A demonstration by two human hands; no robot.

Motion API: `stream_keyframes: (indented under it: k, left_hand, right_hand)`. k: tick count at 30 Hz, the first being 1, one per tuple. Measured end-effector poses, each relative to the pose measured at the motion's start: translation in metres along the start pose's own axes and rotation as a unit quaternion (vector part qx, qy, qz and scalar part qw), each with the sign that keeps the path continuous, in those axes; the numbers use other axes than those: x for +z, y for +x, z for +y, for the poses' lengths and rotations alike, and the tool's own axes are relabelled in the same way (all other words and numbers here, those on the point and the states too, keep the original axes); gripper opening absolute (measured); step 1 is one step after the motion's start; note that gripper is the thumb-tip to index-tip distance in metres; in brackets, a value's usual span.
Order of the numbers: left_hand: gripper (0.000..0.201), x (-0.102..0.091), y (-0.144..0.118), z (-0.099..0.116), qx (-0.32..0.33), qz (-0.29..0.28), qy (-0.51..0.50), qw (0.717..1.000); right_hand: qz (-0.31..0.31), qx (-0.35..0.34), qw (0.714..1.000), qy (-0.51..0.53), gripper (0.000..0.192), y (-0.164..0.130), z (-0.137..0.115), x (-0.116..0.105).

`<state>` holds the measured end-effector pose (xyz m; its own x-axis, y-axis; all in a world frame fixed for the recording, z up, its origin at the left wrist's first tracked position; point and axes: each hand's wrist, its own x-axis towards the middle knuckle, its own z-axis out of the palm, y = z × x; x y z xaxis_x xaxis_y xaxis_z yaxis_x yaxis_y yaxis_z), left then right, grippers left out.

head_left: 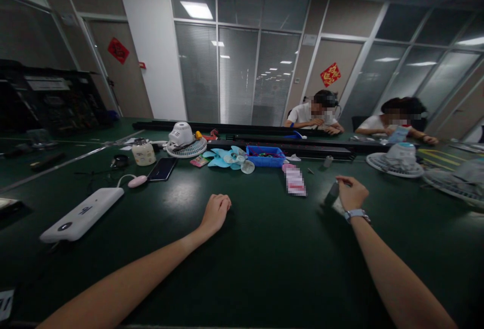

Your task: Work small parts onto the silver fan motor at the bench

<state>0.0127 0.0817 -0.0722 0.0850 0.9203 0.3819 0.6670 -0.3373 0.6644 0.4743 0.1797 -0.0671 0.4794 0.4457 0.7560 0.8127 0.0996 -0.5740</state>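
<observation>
My left hand (216, 213) rests on the green table (264, 263) with its fingers curled into a loose fist, and nothing shows in it. To the right, my right hand (352, 194), with a light-banded watch (357, 215) at the wrist, pinches a small dark grey object (333, 192) by its upper end. That object tilts toward the tabletop; its exact kind is too dim to make out. Beyond it stand a small grey cylinder (328, 161) and a tiny thin piece (310, 171). A pink item with a blurred face (294, 180) lies between my hands, farther back.
Light-blue fan blades (227, 158) and a blue bin (265, 156) of small parts lie ahead. White fan parts (182, 140) stand behind left, more (397, 160) at right. A phone (162, 169), a jar (143, 152) and a white device (83, 215) are left. Two people sit opposite.
</observation>
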Motion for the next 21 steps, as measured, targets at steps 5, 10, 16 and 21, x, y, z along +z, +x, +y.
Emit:
stream_keyframes:
  k: [5,10,16,21]
  left_hand:
    - [0.03,0.0,0.0,0.001,0.003,0.001,0.004,1.0]
    - [0.032,0.002,0.001,-0.004,0.004,-0.003,0.007,1.0]
    - [0.032,0.001,0.001,-0.003,0.008,-0.008,0.006,1.0]
    - [0.031,0.0,0.001,0.0,0.013,-0.009,0.005,1.0]
  right_hand:
    - [0.0,-0.025,1.0,0.016,0.023,-0.001,0.001,0.003]
    - [0.0,-0.008,1.0,0.015,0.022,-0.001,0.005,0.004]
    - [0.009,0.022,1.0,0.005,0.02,-0.004,-0.003,-0.001]
    - [0.016,0.057,0.998,0.008,0.018,-0.004,-0.004,-0.001]
